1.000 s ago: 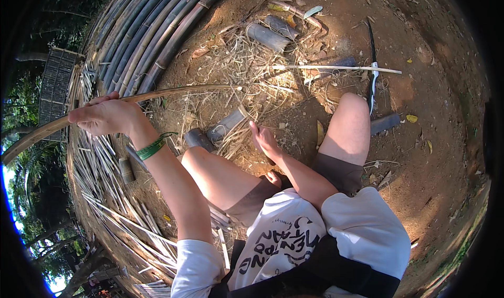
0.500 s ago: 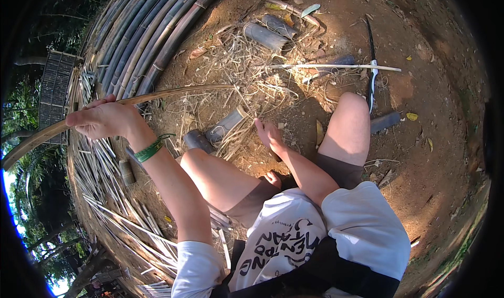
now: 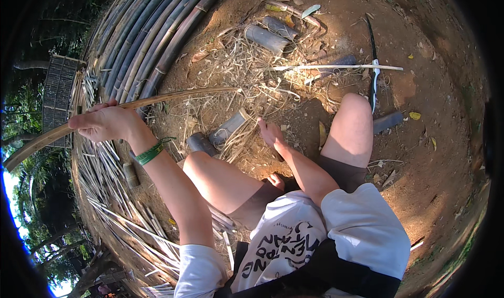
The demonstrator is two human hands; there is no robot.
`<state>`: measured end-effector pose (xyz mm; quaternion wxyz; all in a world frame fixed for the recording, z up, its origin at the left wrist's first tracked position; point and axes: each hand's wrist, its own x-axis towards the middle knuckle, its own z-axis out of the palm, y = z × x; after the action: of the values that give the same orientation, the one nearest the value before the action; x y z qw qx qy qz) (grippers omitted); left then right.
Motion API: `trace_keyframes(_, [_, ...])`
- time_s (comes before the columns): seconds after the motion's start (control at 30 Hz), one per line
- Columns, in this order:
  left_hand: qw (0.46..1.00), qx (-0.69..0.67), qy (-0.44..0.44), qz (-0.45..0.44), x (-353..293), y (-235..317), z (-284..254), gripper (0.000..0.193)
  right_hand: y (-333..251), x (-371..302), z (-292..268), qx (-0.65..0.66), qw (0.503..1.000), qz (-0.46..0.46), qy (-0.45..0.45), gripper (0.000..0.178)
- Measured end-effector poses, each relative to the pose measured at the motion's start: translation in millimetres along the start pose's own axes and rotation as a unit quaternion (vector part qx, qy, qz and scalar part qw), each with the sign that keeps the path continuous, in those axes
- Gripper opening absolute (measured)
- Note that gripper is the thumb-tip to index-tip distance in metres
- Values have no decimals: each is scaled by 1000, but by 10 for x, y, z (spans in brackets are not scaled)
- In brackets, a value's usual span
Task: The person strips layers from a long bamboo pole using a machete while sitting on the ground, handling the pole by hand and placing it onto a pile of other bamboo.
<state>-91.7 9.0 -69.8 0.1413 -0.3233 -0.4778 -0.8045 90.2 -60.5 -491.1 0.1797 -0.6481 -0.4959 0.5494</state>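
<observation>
My left hand (image 3: 102,122), raised at the left with a green band on its wrist, grips a long bamboo strip (image 3: 178,95). The strip curves from the left edge to the middle, where its tip hovers over pale shavings (image 3: 262,85). Low in front of me, my right hand (image 3: 271,134) is closed around a tool with a dark brown handle (image 3: 277,154); its working end cannot be made out. Left of that hand lies a cut bamboo section (image 3: 229,126), beside a second bamboo piece (image 3: 201,142) near my left knee.
Long bamboo poles (image 3: 168,51) are stacked at the far left. Split sticks (image 3: 123,209) pile up along the left. More bamboo pieces (image 3: 266,38) lie ahead. On the right, a pale strip (image 3: 362,67) crosses a long blade with a white handle (image 3: 375,83).
The whole view has shifted slightly. A thin pale line between the strip's tip and my right hand no longer shows. Both hands keep their grips.
</observation>
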Motion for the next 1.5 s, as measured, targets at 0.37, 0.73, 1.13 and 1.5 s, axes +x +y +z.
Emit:
trace_keyframes(0.37, [1000, 3, 11, -10, 224, -164, -122, 76, -402, -342, -28, 14, 997, -81, 6, 84])
trace_keyframes(0.73, [1000, 3, 7, -13, 202, -147, -96, 81, 129, -98, -24, -33, 998, -45, -5, 79])
trace_keyframes(1.13, [1000, 2, -22, -10, 65, -6, 57, 78, 535, 225, 42, -50, 999, 18, 8, 81])
trace_keyframes(1.5, [887, -277, -368, -44, 820, 211, -261, 38, 691, 43, -33, 15, 999, -30, -16, 59])
